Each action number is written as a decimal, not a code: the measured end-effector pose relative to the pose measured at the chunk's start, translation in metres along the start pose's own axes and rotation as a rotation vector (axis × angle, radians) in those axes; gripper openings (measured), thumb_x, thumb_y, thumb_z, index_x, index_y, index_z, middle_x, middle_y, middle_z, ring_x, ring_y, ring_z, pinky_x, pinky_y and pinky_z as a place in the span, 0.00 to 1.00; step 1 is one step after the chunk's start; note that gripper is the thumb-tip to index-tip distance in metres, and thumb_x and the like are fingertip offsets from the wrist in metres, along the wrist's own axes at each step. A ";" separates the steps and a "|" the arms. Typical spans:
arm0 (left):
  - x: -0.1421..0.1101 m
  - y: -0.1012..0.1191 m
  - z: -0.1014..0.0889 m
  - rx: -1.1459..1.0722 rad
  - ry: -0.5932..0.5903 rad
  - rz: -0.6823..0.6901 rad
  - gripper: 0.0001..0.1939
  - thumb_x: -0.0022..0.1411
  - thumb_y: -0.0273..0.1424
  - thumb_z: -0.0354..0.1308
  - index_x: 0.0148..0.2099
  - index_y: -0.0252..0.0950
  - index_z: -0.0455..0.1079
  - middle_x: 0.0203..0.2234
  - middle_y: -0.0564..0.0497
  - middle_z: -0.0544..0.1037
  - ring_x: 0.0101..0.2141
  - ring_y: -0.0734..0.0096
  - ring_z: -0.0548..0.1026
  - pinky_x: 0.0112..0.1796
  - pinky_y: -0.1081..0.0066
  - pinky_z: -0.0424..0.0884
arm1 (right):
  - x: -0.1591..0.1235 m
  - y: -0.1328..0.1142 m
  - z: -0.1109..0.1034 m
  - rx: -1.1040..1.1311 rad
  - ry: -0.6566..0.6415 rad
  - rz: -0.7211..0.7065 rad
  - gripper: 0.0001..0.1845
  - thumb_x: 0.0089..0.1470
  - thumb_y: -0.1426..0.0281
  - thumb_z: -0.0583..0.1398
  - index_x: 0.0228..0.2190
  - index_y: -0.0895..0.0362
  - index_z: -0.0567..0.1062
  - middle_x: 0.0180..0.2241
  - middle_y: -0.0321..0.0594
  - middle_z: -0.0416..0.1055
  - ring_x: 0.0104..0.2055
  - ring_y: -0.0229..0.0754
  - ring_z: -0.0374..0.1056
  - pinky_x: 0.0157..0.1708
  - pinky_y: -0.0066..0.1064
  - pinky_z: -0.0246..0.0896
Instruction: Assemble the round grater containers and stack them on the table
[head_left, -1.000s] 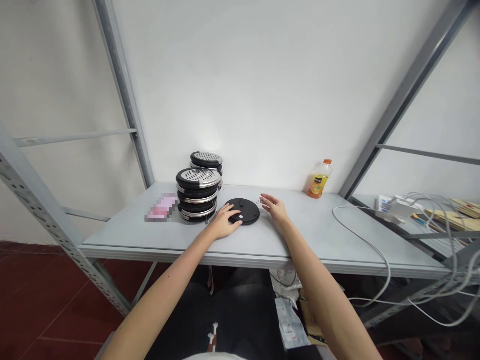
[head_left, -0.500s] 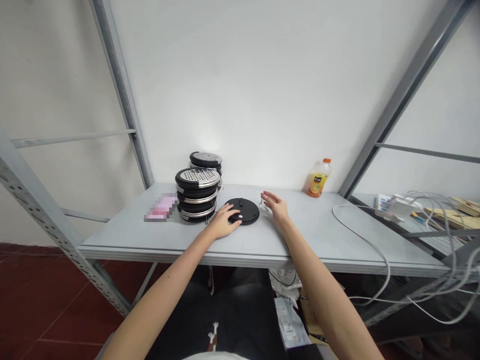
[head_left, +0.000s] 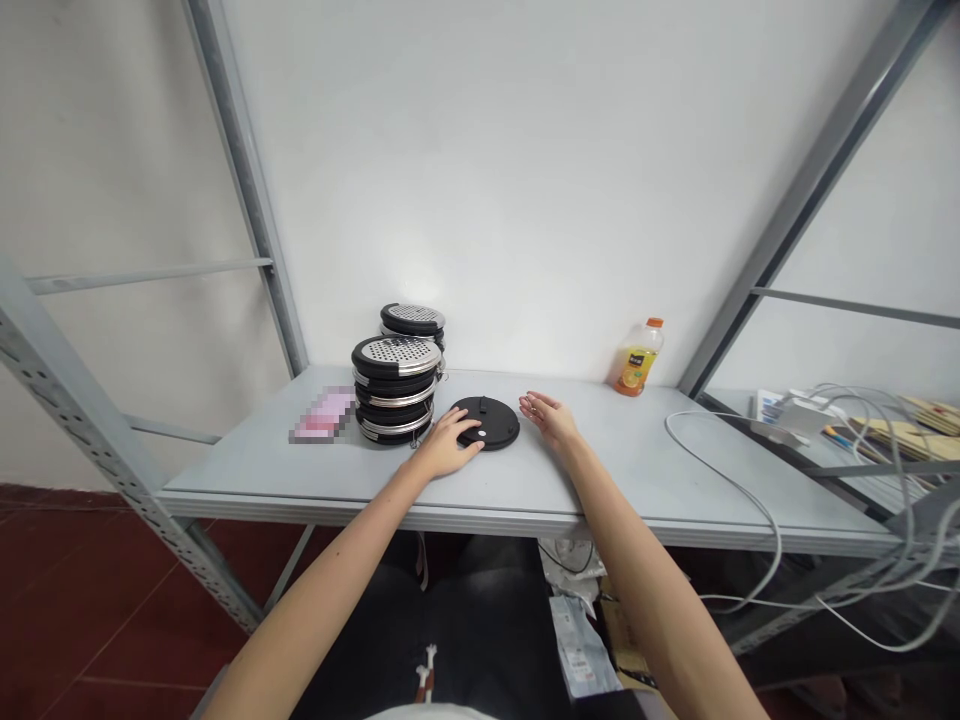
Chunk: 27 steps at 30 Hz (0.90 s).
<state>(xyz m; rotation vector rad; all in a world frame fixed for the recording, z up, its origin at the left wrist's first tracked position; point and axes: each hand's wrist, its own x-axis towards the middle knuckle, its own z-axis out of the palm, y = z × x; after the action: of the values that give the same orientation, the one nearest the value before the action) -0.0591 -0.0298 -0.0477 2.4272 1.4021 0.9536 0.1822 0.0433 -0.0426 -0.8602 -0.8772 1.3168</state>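
Note:
A flat, round black disc (head_left: 491,422) lies on the grey table (head_left: 637,470), with a small raised tab near its far edge and a white spot on its face. My left hand (head_left: 448,443) rests over its left edge, fingers spread on top and thumb along the near rim. To the right of the disc, apart from it, is my right hand (head_left: 551,418), its fingers bent and held together. Whether something small sits in those fingers is hidden. Left of my left hand stands a stack of round black-and-silver pieces (head_left: 396,390) with a perforated top and wire clips at its side.
Behind the stack is a second stack (head_left: 412,318) of similar pieces. A blurred pink item (head_left: 324,414) lies to the left. An orange-capped juice bottle (head_left: 639,358) stands near the wall. A white cable (head_left: 739,480) loops over the right side, and metal shelf posts (head_left: 240,170) frame the table.
Metal wire loops that showed at my right hand's fingers are no longer visible. The right fingers have drawn in slightly lower. My left hand and the disc have stayed in place.

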 end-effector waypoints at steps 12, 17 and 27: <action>-0.004 0.016 -0.009 0.112 0.058 0.072 0.19 0.57 0.40 0.59 0.50 0.41 0.74 0.52 0.47 0.73 0.52 0.57 0.67 0.54 0.58 0.64 | 0.004 -0.002 -0.004 0.056 0.197 0.115 0.09 0.45 0.83 0.65 0.25 0.60 0.72 0.25 0.41 0.76 0.31 0.37 0.74 0.35 0.22 0.74; -0.006 0.021 -0.011 0.136 0.055 0.107 0.18 0.59 0.39 0.58 0.50 0.41 0.74 0.50 0.47 0.73 0.51 0.58 0.68 0.53 0.59 0.64 | -0.001 -0.006 -0.002 0.054 0.048 0.094 0.10 0.42 0.84 0.66 0.27 0.61 0.74 0.30 0.41 0.77 0.34 0.36 0.74 0.40 0.22 0.72; -0.009 0.030 -0.013 0.186 0.039 0.132 0.18 0.61 0.42 0.56 0.49 0.41 0.75 0.48 0.47 0.75 0.49 0.60 0.68 0.52 0.60 0.64 | -0.006 -0.005 0.009 -0.215 -0.205 -0.069 0.17 0.46 0.69 0.65 0.40 0.56 0.75 0.43 0.44 0.75 0.38 0.40 0.74 0.39 0.31 0.70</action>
<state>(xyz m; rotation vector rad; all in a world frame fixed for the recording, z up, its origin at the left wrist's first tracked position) -0.0486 -0.0559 -0.0280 2.6801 1.4160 0.9421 0.1763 0.0374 -0.0345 -0.8618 -1.2163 1.2811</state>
